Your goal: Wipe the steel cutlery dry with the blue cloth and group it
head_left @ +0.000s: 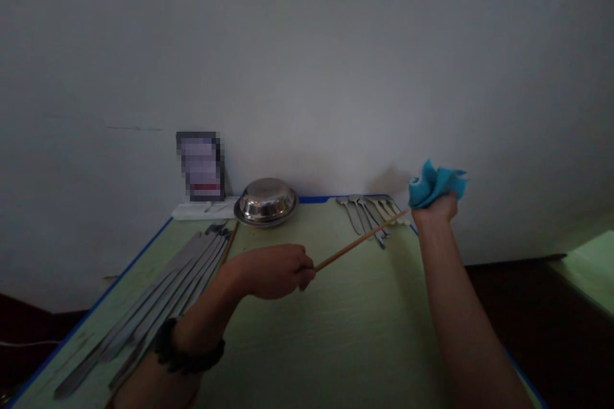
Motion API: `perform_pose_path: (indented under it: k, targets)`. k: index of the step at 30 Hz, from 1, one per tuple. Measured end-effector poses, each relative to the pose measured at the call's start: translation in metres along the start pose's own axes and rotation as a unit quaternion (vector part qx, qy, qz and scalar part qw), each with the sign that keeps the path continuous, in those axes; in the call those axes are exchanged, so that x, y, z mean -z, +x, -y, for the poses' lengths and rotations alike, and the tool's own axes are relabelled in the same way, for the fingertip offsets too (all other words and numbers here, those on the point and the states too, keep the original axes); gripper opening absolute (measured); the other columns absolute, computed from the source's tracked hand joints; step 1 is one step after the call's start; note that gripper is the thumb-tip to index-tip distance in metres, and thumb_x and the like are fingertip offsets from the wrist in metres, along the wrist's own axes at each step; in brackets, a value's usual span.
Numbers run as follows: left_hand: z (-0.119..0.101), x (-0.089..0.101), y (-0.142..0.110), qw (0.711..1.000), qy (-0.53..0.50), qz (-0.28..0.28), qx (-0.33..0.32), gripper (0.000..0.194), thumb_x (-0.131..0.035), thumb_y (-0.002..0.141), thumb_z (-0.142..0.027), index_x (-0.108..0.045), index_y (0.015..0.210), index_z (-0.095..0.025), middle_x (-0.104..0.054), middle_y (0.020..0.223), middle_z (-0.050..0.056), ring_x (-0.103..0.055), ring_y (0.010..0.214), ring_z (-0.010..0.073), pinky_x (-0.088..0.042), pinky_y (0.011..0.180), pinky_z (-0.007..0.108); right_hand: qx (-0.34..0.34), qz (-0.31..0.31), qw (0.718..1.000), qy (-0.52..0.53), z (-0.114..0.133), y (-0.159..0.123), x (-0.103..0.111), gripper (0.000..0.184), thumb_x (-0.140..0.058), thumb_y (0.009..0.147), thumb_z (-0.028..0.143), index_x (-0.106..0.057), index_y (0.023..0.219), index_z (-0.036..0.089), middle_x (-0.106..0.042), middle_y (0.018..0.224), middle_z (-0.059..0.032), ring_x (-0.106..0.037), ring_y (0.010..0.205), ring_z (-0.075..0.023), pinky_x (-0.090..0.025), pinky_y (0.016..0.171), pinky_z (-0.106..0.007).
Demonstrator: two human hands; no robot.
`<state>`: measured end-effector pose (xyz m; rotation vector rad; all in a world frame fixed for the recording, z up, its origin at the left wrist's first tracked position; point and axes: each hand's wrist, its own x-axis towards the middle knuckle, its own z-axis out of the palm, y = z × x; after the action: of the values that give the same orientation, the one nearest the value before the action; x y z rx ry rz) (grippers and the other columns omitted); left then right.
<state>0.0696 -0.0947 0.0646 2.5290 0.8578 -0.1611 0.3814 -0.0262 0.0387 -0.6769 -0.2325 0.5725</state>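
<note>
My left hand, with a dark band on its wrist, is closed around one end of a thin wooden chopstick. The chopstick slants up and rightward over the table. Its far end reaches my right hand, which grips a crumpled blue cloth. Whether that tip sits inside the cloth or just beside it is hidden. Several metal spoons lie fanned out at the back, beneath the chopstick's far half. Left of my left forearm, several long-handled metal utensils lie side by side, with another wooden stick alongside.
An upturned shiny metal bowl rests at the table's back edge. Beside it a blurred, screen-like panel leans on the wall above a white strip. The pale green table has blue edging and meets the grey wall.
</note>
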Motion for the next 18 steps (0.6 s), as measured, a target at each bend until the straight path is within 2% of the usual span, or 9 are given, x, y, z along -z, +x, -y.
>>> perform_pose_path:
  k: [3, 5, 8, 13, 15, 18]
  targets:
    - [0.012, -0.008, 0.003, 0.998, -0.037, 0.002, 0.047, 0.032, -0.034, 0.082, -0.024, -0.065, 0.077, -0.016, -0.064, 0.079, 0.005, -0.059, 0.073, 0.0143, -0.044, 0.069, 0.025, 0.008, -0.076, 0.997, -0.015, 0.002, 0.002, 0.002, 0.037, -0.023, 0.088, 0.033, -0.057, 0.081, 0.02, -0.063, 0.085, 0.002, -0.062, 0.074, -0.0099, -0.052, 0.067, -0.028]
    - [0.017, -0.015, 0.006, 0.993, -0.072, 0.037, 0.089, 0.031, -0.036, 0.081, -0.025, -0.065, 0.077, -0.014, -0.065, 0.072, 0.005, -0.059, 0.063, 0.0129, -0.044, 0.059, 0.022, -0.002, -0.084, 0.993, -0.082, -0.003, -0.003, 0.004, 0.035, -0.027, 0.088, 0.037, -0.057, 0.085, 0.019, -0.064, 0.088, 0.0011, -0.062, 0.079, -0.0109, -0.052, 0.07, -0.029]
    - [0.017, -0.026, 0.018, 0.986, -0.095, 0.066, 0.12, 0.034, -0.035, 0.079, -0.027, -0.065, 0.073, -0.012, -0.066, 0.067, 0.006, -0.057, 0.051, 0.0118, -0.042, 0.045, 0.019, -0.022, -0.04, 0.984, -0.172, -0.016, -0.019, 0.011, 0.034, -0.036, 0.084, 0.042, -0.059, 0.087, 0.017, -0.065, 0.087, -0.0003, -0.061, 0.081, -0.0139, -0.05, 0.074, -0.031]
    - [0.002, -0.037, 0.049, 0.982, -0.076, 0.056, 0.163, 0.036, -0.034, 0.077, -0.025, -0.064, 0.062, -0.011, -0.067, 0.061, 0.009, -0.058, 0.045, 0.0127, -0.044, 0.044, 0.02, -0.032, 0.039, 0.971, -0.233, -0.028, -0.051, 0.037, 0.038, -0.053, 0.074, 0.049, -0.065, 0.084, 0.015, -0.067, 0.08, -0.0018, -0.06, 0.079, -0.0178, -0.047, 0.076, -0.033]
    - [-0.004, -0.039, 0.06, 0.981, -0.041, 0.04, 0.188, 0.036, -0.037, 0.077, -0.027, -0.064, 0.06, -0.011, -0.067, 0.06, 0.01, -0.061, 0.05, 0.0156, -0.047, 0.049, 0.023, -0.029, 0.066, 0.96, -0.269, -0.027, -0.059, 0.047, 0.043, -0.052, 0.072, 0.054, -0.065, 0.086, 0.015, -0.068, 0.083, -0.0025, -0.06, 0.082, -0.0185, -0.046, 0.077, -0.033]
    - [-0.009, -0.045, 0.076, 0.975, 0.028, -0.01, 0.219, 0.032, -0.044, 0.076, -0.033, -0.067, 0.073, -0.011, -0.069, 0.076, 0.014, -0.066, 0.071, 0.0224, -0.049, 0.063, 0.028, -0.026, 0.072, 0.951, -0.299, -0.024, -0.064, 0.056, 0.046, -0.048, 0.073, 0.056, -0.065, 0.086, 0.016, -0.069, 0.086, -0.0025, -0.06, 0.083, -0.0184, -0.045, 0.076, -0.031]
